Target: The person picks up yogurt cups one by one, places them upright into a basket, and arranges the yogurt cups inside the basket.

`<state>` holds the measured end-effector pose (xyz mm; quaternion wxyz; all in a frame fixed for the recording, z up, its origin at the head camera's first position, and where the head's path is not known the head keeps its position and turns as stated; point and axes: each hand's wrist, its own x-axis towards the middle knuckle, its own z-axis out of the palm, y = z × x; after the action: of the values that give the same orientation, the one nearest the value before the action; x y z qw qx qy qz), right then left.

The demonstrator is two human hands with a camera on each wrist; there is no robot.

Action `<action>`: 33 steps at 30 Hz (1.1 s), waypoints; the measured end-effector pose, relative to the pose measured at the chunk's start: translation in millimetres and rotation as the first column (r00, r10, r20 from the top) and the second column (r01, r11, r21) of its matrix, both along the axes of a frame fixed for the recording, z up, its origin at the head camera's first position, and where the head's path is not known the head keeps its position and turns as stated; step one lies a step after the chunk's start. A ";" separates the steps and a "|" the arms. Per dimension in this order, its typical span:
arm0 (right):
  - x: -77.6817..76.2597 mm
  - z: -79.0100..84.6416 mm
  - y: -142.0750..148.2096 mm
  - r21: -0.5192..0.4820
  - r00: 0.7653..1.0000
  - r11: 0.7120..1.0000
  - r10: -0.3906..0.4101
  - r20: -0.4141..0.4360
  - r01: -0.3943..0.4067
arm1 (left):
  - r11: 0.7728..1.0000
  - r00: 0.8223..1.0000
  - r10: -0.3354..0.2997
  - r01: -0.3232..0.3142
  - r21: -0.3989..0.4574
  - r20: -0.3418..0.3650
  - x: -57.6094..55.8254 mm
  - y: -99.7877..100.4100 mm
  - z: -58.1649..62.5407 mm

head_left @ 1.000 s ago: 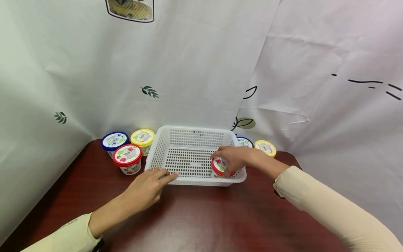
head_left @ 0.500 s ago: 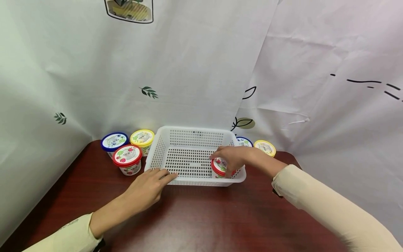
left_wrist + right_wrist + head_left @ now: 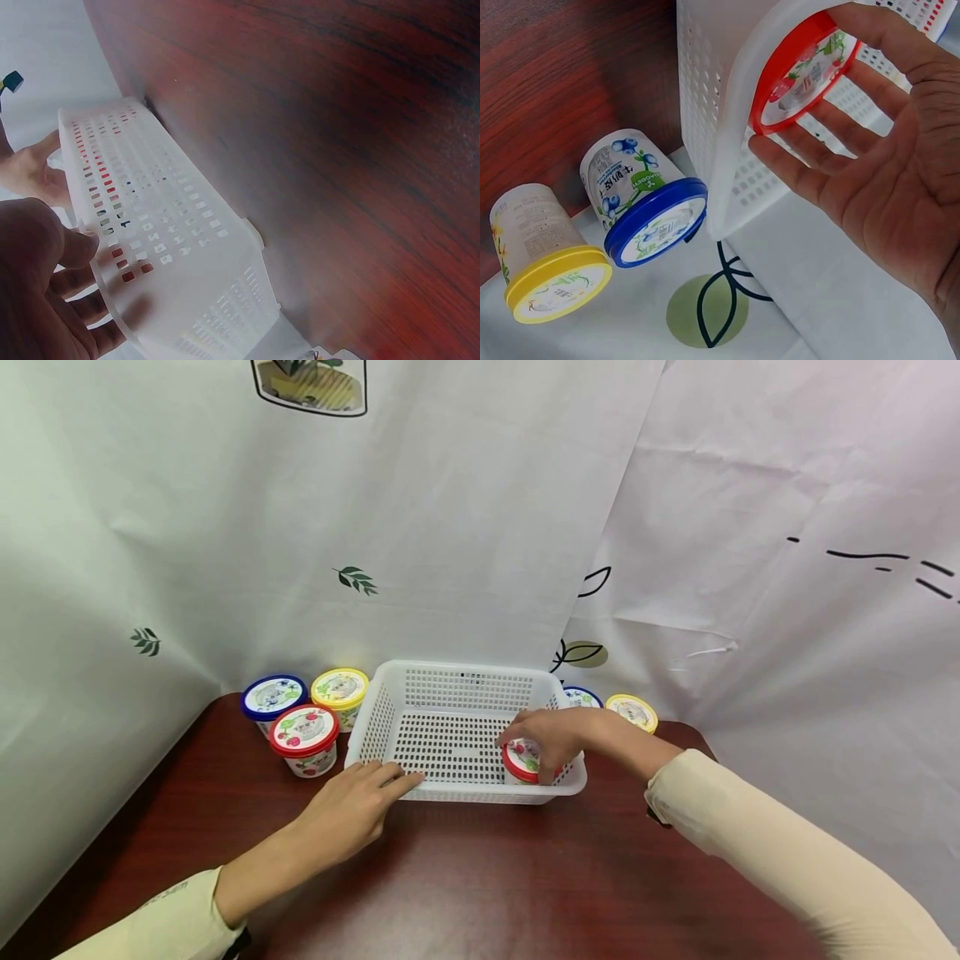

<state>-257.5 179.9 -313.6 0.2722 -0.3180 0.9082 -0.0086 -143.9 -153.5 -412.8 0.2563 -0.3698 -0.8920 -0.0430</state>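
Observation:
A white perforated plastic basket (image 3: 465,791) stands on the table against the back cloth. My left hand (image 3: 352,804) grips its near-left rim; in the left wrist view the thumb lies outside the wall and the fingers reach over the rim. Inside the basket's right end is a red-lidded tub (image 3: 519,757) printed with berries. My right hand (image 3: 553,735) holds that tub from above, thumb and fingers spread round the red lid (image 3: 802,79). The hand hides part of the tub in the head view.
Left of the basket are tubs with a blue lid (image 3: 273,695), a yellow lid (image 3: 340,687) and a red lid (image 3: 305,731). To its right stand a blue-lidded tub (image 3: 641,195) and a yellow-lidded tub (image 3: 547,251). Cloth walls (image 3: 465,527) border the dark red table (image 3: 480,877).
My right hand has shifted very slightly left over the red-lidded tub. The left hand and the basket have stayed put.

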 end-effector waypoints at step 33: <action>-0.5 9.8 0.3 0.021 1.000 1.000 0.006 -0.022 -0.006 | 1.000 1.000 -0.015 0.015 0.005 -0.012 -2.0 -0.2 -1.2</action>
<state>-258.0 180.2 -303.8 0.2655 -0.3178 0.9102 0.0050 -145.9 -153.7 -414.0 0.2620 -0.3761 -0.8876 -0.0451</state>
